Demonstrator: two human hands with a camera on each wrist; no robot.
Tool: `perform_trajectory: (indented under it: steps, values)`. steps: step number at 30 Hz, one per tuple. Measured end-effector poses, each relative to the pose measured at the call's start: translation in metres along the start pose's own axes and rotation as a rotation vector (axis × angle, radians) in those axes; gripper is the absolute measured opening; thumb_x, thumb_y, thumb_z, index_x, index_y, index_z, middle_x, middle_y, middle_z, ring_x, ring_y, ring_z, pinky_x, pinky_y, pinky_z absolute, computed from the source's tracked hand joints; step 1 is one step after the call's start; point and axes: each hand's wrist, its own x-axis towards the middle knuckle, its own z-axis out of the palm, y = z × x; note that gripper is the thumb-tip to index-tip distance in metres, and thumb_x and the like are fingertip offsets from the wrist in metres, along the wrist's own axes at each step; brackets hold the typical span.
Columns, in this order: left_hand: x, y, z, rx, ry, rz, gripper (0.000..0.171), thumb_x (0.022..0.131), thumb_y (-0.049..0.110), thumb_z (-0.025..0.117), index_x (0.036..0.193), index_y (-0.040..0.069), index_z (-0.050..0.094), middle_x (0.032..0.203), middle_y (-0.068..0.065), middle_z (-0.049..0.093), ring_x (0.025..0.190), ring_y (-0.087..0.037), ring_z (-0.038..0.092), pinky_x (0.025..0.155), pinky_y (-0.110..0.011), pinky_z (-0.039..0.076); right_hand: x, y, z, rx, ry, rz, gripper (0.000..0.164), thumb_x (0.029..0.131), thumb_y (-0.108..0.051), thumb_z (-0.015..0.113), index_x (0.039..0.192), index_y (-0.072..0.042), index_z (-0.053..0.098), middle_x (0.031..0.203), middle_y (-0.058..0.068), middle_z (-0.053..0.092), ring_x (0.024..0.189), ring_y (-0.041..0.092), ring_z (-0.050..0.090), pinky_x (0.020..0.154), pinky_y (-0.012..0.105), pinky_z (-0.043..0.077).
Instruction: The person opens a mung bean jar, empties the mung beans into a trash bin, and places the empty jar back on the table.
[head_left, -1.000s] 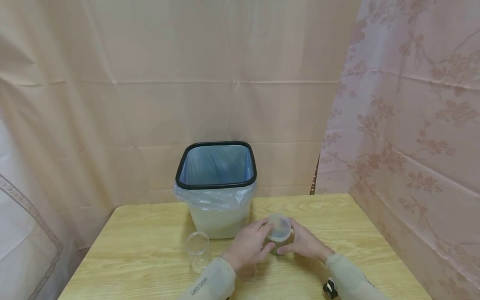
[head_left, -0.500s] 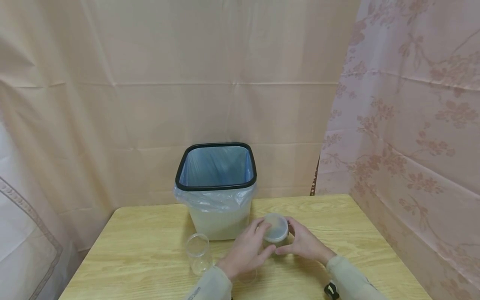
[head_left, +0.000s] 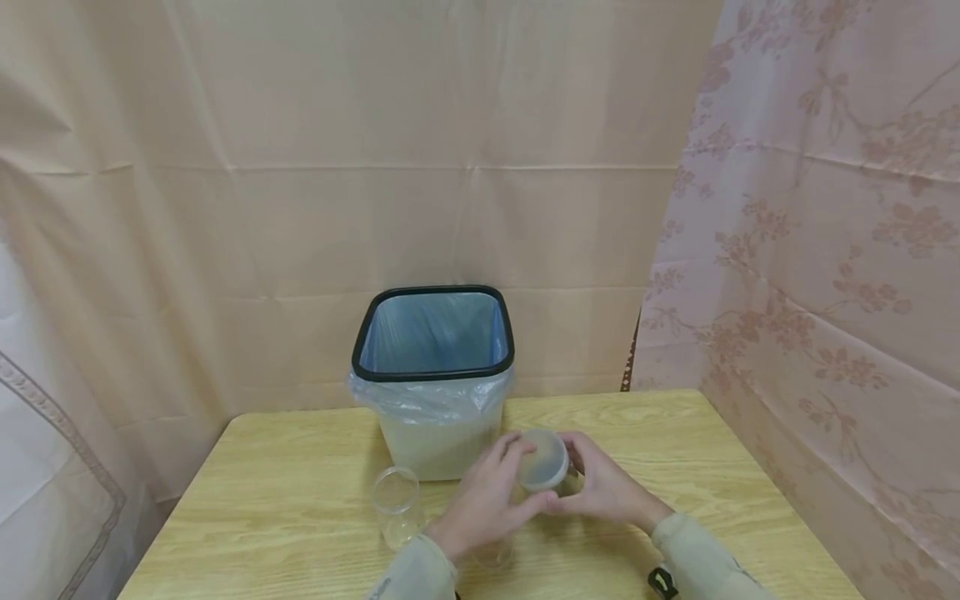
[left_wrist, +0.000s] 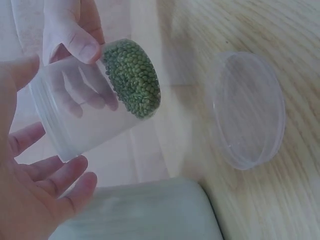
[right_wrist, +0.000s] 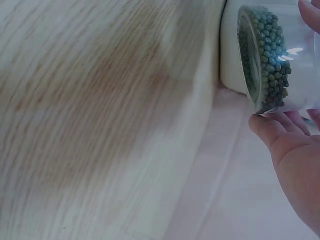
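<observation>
A clear plastic jar [left_wrist: 90,105] with a layer of green beans [left_wrist: 132,77] at its bottom is held up off the table, its base visible in the right wrist view. My right hand [head_left: 607,483] grips the jar's side, thumb toward me and fingers behind it. On the jar's mouth sits a translucent lid [head_left: 543,460]. My left hand [head_left: 483,496] spans this lid's rim, thumb on one side and bent fingers on the other. Beneath my left forearm lies a clear round lid [left_wrist: 247,110] on the table, partly hidden in the head view.
An open clear jar [head_left: 397,504] stands on the wooden table [head_left: 285,500], left of my left hand. Behind it is a pale bin [head_left: 442,442] with a black rim and a bluish bag liner. Curtains [head_left: 337,208] hang behind and beside the table.
The lidded jar has shifted a little left and tilted, carried by both hands. My left hand has drawn slightly left with it. The bin and the open jar stay put.
</observation>
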Motion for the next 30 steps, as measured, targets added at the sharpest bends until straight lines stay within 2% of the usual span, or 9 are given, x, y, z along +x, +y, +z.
perform_trajectory:
  steps: [4,9,13,15,19,22,27,30]
  values:
    - [0.001,0.0,-0.003,0.021,0.023,-0.003,0.062,0.094,0.054,0.067,0.131,0.007,0.056,0.138,-0.023,0.056,0.125,-0.038,0.057,0.098,-0.054,0.05,0.0,-0.005,0.001,-0.03,0.008,-0.018,0.093,0.072,-0.036,0.093,0.145,-0.011,0.04,0.139,0.003,0.052,0.127,0.027,0.053,0.109,0.056,0.038]
    - [0.001,-0.001,-0.008,0.008,0.017,-0.028,0.065,0.091,0.055,0.069,0.132,0.007,0.055,0.136,-0.022,0.059,0.127,-0.036,0.056,0.101,-0.052,0.049,0.0,-0.008,0.002,-0.068,0.011,-0.041,0.091,0.071,-0.038,0.093,0.144,-0.017,0.043,0.136,-0.002,0.051,0.124,0.023,0.053,0.108,0.054,0.041]
    - [0.001,-0.002,-0.013,-0.033,0.001,-0.043,0.068,0.089,0.053,0.073,0.135,0.008,0.053,0.139,-0.022,0.056,0.129,-0.035,0.054,0.104,-0.052,0.047,0.002,-0.01,0.002,-0.118,0.014,-0.09,0.087,0.071,-0.043,0.092,0.143,-0.023,0.046,0.131,-0.005,0.05,0.119,0.018,0.053,0.107,0.052,0.043]
    - [0.0,-0.002,-0.016,-0.062,-0.005,-0.041,0.069,0.088,0.05,0.076,0.138,0.008,0.052,0.14,-0.016,0.057,0.129,-0.03,0.054,0.103,-0.05,0.047,0.002,-0.011,0.003,-0.147,0.011,-0.113,0.085,0.072,-0.044,0.091,0.142,-0.026,0.047,0.13,-0.007,0.049,0.119,0.016,0.053,0.107,0.05,0.044]
    - [-0.001,-0.003,-0.019,-0.088,0.001,-0.026,0.075,0.082,0.042,0.082,0.141,0.008,0.05,0.134,-0.007,0.058,0.12,-0.022,0.057,0.097,-0.043,0.05,0.002,-0.016,0.004,-0.242,0.019,-0.139,0.088,0.069,-0.044,0.092,0.143,-0.027,0.048,0.129,-0.011,0.05,0.117,0.012,0.052,0.102,0.047,0.048]
    - [-0.002,-0.004,-0.02,-0.082,0.0,-0.039,0.081,0.078,0.041,0.084,0.143,0.007,0.049,0.132,-0.007,0.058,0.113,-0.021,0.059,0.092,-0.041,0.052,0.002,-0.018,0.004,-0.306,0.02,-0.15,0.09,0.067,-0.042,0.093,0.144,-0.025,0.048,0.129,-0.013,0.049,0.115,0.01,0.052,0.098,0.046,0.05]
    - [-0.004,-0.004,-0.023,-0.086,-0.022,-0.107,0.089,0.073,0.046,0.087,0.145,0.01,0.049,0.132,-0.005,0.059,0.109,-0.021,0.061,0.087,-0.04,0.053,0.001,-0.02,0.006,-0.302,-0.002,-0.157,0.092,0.068,-0.04,0.093,0.146,-0.026,0.045,0.131,-0.012,0.048,0.118,0.012,0.053,0.098,0.049,0.05]
    - [-0.005,-0.005,-0.025,-0.105,-0.009,-0.121,0.089,0.07,0.044,0.089,0.143,0.01,0.052,0.129,-0.004,0.06,0.106,-0.02,0.061,0.085,-0.038,0.054,0.001,-0.02,0.006,-0.305,-0.008,-0.165,0.094,0.07,-0.043,0.092,0.148,-0.026,0.043,0.133,-0.011,0.047,0.119,0.017,0.054,0.099,0.05,0.05]
